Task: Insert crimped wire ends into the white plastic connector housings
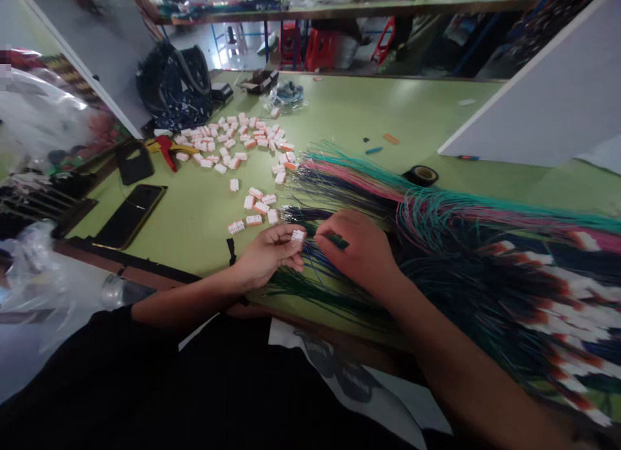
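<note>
My left hand [269, 256] pinches a small white connector housing [298, 236] between thumb and fingers, just above the table. Close to its right, my right hand [359, 246] is closed, thumb and forefinger pressed together near the housing. Dark green wires [338, 241] show in the gap of the right hand's fingers; their tips are too small to make out. Below both hands lie loose dark green wires [320, 295]. Beyond the right hand, bundles of black wires [339, 190], pink wires [359, 183] and teal wires [369, 164] stretch to the right.
Many white and orange connector housings [261, 207] lie scattered ahead and left. A phone [130, 216] and red-yellow pliers [166, 151] are at the left. Black tape [423, 174] sits behind the wires. Wired connectors [563, 314] are heaped at right. White panels [538, 107] flank the green table [194, 243].
</note>
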`<state>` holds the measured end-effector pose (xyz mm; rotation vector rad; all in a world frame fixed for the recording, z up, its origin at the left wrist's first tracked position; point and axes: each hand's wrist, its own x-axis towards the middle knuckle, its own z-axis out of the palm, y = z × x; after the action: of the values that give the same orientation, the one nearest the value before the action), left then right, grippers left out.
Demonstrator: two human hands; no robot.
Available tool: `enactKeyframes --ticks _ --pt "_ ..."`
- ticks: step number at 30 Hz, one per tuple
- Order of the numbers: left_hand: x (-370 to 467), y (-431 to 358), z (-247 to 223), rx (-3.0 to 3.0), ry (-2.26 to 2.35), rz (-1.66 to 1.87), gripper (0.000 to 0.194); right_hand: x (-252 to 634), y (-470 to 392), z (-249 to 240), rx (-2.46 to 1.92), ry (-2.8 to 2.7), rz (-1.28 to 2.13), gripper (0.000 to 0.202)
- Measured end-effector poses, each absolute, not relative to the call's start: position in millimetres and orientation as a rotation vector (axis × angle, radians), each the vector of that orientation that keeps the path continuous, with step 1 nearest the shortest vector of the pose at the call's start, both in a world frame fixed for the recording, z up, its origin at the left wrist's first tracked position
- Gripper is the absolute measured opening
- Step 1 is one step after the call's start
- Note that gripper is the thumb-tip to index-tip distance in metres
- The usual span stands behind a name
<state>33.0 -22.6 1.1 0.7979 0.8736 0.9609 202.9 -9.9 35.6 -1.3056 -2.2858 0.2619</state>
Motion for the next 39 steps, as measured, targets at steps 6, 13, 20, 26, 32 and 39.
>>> enactKeyframes --ticks 6,13,20,26,32,39 --pt "31 -22 0 0.768 0.842 0.965 0.028 196 -19 29 -1.320 -2.503 -0.073 0.024" --pt "31 -24 -1 0.901 0.856 0.976 0.027 185 -23 21 -1.403 -2.402 0.160 0.023" --pt "30 -26 1 0.919 0.875 0.909 0.027 222 2 54 -1.192 -2.539 0.676 0.022" --pt "29 -25 1 0.827 0.801 0.914 0.029 275 75 72 -2.067 -2.221 0.012 0.027" --pt "27 -22 2 0.681 0.792 0.903 0.032 262 113 39 -2.312 -2.436 -0.058 0.032" --pt "27 -22 2 0.613 0.778 0.885 0.027 287 119 39 -2.269 -1.960 0.135 0.021"
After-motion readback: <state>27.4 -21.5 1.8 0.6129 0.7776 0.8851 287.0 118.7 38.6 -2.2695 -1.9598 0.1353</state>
